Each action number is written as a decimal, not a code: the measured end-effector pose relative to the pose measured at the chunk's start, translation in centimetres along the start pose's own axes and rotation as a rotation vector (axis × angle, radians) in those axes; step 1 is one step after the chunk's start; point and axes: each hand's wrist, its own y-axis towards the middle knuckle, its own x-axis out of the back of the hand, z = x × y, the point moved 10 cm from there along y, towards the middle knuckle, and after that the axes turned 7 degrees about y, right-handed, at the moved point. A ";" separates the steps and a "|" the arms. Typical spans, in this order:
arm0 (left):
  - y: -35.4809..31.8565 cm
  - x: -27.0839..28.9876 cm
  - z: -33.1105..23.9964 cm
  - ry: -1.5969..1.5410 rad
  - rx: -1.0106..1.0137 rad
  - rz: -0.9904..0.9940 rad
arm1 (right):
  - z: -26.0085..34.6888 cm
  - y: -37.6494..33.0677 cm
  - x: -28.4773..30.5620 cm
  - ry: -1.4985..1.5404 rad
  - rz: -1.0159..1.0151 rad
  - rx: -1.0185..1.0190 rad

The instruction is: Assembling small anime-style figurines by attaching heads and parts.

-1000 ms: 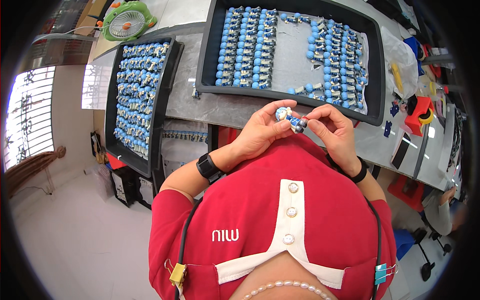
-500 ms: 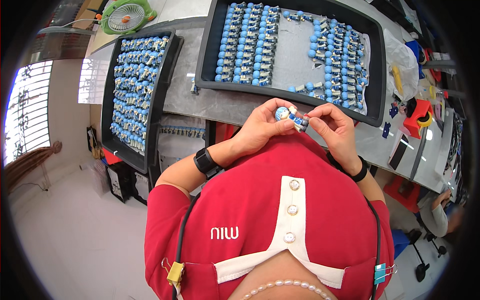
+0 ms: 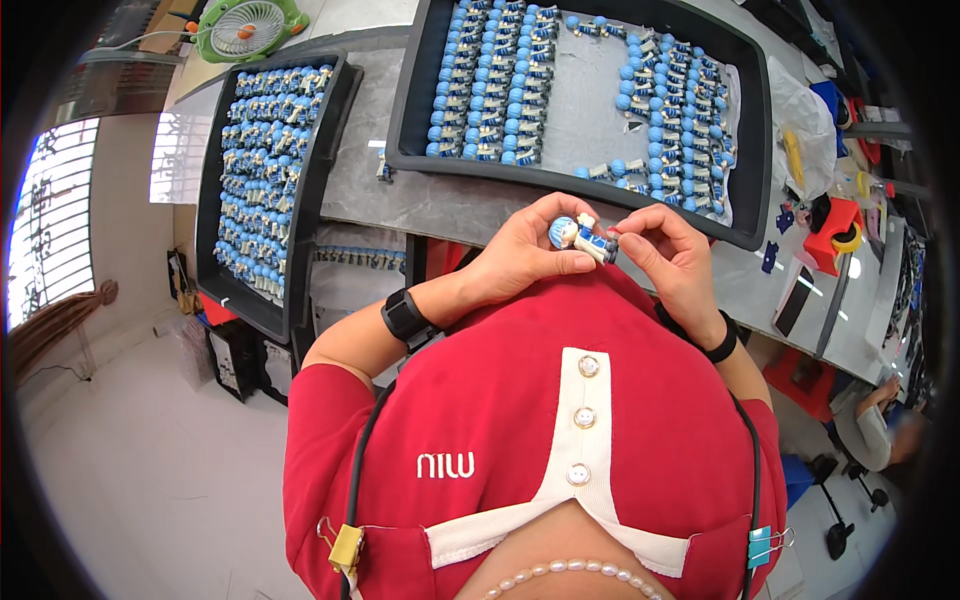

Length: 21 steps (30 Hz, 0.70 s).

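Observation:
In front of my chest, my left hand (image 3: 527, 248) is closed round a small toy figurine (image 3: 566, 234) with light-blue hair and a blue-and-white outfit. It lies on its side, head to the left and dark feet to the right. My left thumb lies along its lower side. By the figurine's feet, my right hand (image 3: 668, 252) has thumb and forefinger pinched together. A tiny reddish spot shows at those fingertips; what they hold, if anything, is too small to make out.
Beyond my hands stands a large black tray (image 3: 400, 110) with rows of similar figurines. Another black tray (image 3: 312, 165) of them is at the left. A green fan (image 3: 245, 30) sits far left. At right are a red tape dispenser (image 3: 833, 238) and a dark phone-like slab (image 3: 795, 300); a co-worker's arm (image 3: 868, 430) shows beyond.
The figurine has turned slightly in my left hand, and the left thumb has shifted a little lower, showing more of its body. My right hand has barely moved.

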 end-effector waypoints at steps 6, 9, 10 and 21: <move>-0.2 -0.1 -0.1 0.190 0.072 -0.017 | -0.3 -0.1 0.0 0.001 -0.002 -0.013; -0.2 -0.1 0.0 0.213 0.053 -0.007 | -0.2 -0.2 -0.1 -0.010 0.007 -0.019; -0.2 -0.1 -0.1 0.237 0.043 -0.003 | -0.1 -0.2 -0.1 -0.020 0.012 -0.019; -0.2 -0.9 -0.2 0.354 0.033 0.057 | 0.4 -0.8 -0.1 -0.103 0.028 -0.037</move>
